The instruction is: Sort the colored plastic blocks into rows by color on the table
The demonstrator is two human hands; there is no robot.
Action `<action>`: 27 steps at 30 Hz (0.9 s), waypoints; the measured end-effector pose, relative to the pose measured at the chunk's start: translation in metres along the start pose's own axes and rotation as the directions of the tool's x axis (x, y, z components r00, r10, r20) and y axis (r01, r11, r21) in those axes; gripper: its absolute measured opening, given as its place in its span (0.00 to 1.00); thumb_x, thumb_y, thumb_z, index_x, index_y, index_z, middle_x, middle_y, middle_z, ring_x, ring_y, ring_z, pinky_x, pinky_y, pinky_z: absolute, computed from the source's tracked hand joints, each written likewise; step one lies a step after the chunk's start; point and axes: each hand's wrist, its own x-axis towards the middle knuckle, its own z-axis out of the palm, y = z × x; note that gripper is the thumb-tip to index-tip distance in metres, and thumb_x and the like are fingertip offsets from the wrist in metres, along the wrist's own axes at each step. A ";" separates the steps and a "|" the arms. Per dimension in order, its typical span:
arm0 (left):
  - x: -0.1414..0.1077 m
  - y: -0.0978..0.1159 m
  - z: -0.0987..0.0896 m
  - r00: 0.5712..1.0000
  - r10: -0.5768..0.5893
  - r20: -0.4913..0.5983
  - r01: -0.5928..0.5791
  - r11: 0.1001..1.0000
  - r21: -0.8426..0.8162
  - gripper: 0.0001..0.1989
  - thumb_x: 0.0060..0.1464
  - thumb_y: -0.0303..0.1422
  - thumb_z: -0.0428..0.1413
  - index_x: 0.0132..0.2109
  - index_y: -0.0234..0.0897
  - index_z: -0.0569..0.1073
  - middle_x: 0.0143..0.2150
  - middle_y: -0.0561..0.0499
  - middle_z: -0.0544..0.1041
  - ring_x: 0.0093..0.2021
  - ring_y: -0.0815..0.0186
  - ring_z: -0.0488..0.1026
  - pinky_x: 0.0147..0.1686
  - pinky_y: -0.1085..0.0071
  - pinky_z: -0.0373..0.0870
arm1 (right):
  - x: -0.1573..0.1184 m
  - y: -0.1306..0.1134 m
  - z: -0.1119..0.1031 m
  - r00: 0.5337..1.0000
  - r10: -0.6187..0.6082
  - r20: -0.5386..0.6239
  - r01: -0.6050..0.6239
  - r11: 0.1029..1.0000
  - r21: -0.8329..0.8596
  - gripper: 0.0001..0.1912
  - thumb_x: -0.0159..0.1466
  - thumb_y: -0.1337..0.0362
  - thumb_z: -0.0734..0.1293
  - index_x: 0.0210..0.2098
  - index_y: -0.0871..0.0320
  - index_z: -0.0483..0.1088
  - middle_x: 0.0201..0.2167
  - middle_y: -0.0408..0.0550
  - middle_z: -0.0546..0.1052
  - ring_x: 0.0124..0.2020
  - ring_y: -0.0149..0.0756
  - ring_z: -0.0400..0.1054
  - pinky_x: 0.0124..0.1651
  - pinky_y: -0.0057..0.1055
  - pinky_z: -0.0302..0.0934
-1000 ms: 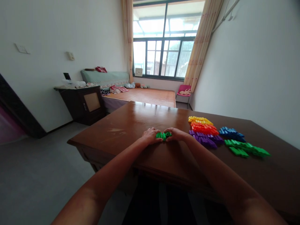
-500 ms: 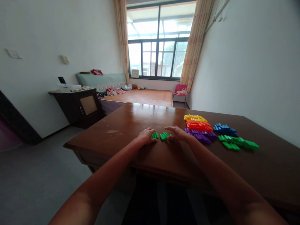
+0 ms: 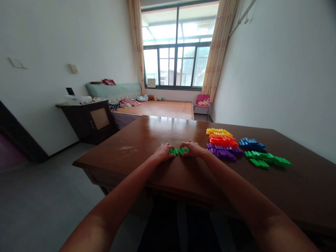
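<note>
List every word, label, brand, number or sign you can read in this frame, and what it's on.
No words, brands or numbers can be read.
Clock by the window: marks on its face, too small to read.
Small things on the cabinet: too small and blurred to tell.
Colored pieces on the table: no lettering visible.

Table (image 3: 126, 150) glossy smooth wood; green pieces (image 3: 173, 151) shiny ridged plastic; curtains (image 3: 219, 45) matt cloth.
</note>
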 end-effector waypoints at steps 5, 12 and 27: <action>-0.001 -0.011 0.000 1.000 -0.007 -0.028 0.007 1.000 -0.016 0.24 0.51 0.48 0.57 0.55 0.49 0.72 0.52 0.49 0.74 0.52 0.56 0.71 0.48 0.66 0.69 | -0.005 0.003 -0.004 0.978 -0.017 -0.210 0.039 0.994 0.104 0.21 0.54 0.60 0.72 0.47 0.50 0.71 0.49 0.49 0.74 0.56 0.48 0.61 0.53 0.49 0.58; -0.006 -0.038 0.002 0.997 -0.038 -0.073 0.034 0.998 -0.056 0.22 0.53 0.49 0.53 0.55 0.51 0.71 0.51 0.51 0.74 0.47 0.60 0.73 0.44 0.70 0.69 | -0.102 0.046 -0.035 0.900 0.090 -0.427 0.057 0.946 0.320 0.20 0.55 0.63 0.70 0.47 0.57 0.70 0.43 0.49 0.75 0.39 0.35 0.70 0.42 0.31 0.65; 0.017 0.076 0.007 0.952 0.229 -0.201 -0.262 0.952 -0.157 0.23 0.53 0.45 0.55 0.55 0.47 0.71 0.48 0.51 0.74 0.38 0.63 0.74 0.38 0.70 0.68 | -0.300 0.244 -0.026 0.589 0.595 -0.547 -0.559 0.789 0.257 0.13 0.51 0.69 0.66 0.36 0.56 0.74 0.37 0.48 0.79 0.33 0.37 0.73 0.41 0.33 0.65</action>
